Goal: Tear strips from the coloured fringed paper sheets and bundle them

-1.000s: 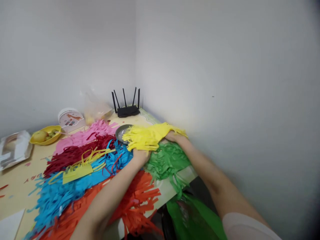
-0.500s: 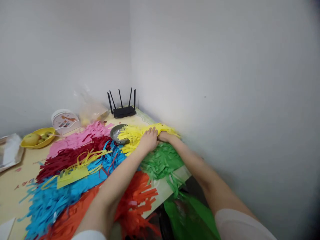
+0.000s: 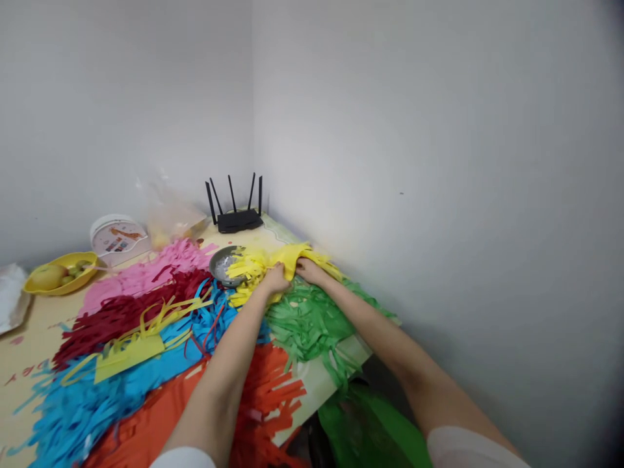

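A yellow fringed sheet (image 3: 292, 255) lies near the wall at the table's far right, and both hands are on it. My left hand (image 3: 277, 277) is closed on its near edge. Just to the right, my right hand (image 3: 309, 270) grips the same sheet with fingers curled under, partly hidden by it. Part of the yellow fringe hangs over a grey metal bowl (image 3: 220, 265). Below my hands spreads a green fringed sheet (image 3: 305, 318). To the left lie blue (image 3: 97, 390), dark red (image 3: 127, 309), pink (image 3: 170, 265) and orange fringed sheets (image 3: 273, 383).
A black router (image 3: 240, 221) stands in the table's far corner. Along the back are a clear plastic bag (image 3: 170, 221), a white box with a giraffe print (image 3: 118, 239) and a yellow fruit bowl (image 3: 82, 281). A green sheet (image 3: 370, 429) hangs below the table edge.
My hands lay flat and close together on the yellow sheet; now they are farther apart and grip it. Its middle is lifted slightly into a fold. The view has shifted a little.
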Tool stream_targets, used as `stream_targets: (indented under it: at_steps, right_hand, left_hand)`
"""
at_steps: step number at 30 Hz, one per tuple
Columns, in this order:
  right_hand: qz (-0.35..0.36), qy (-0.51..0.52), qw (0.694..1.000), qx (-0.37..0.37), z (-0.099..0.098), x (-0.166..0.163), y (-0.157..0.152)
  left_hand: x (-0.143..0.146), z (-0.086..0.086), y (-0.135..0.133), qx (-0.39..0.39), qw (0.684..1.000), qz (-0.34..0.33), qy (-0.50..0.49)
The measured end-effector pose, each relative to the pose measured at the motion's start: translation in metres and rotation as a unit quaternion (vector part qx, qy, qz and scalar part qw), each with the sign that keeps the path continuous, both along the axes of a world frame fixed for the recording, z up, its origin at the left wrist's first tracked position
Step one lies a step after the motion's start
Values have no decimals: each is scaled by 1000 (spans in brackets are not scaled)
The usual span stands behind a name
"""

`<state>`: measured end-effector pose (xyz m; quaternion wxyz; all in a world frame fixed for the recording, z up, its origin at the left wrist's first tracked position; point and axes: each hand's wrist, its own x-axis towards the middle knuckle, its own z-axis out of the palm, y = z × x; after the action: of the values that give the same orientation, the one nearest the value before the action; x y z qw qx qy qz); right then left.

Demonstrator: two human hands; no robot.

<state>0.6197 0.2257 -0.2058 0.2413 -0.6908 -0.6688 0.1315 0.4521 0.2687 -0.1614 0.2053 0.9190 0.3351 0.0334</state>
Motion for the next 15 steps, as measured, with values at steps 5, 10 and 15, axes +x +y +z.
stream_targets:
  at_steps: [5, 10, 15]
  right_hand:
    - [10, -18, 999, 27, 1, -16, 6]
    - [-26, -54, 998, 17, 8, -29, 10]
    - [-29, -110, 992, -46, 26, -30, -19]
  left_hand:
    - [-6, 4, 5, -16, 999, 0, -28]
    - [-2, 2, 2, 4, 1000, 17, -13]
    - [-5, -2, -14, 42, 999, 9, 22]
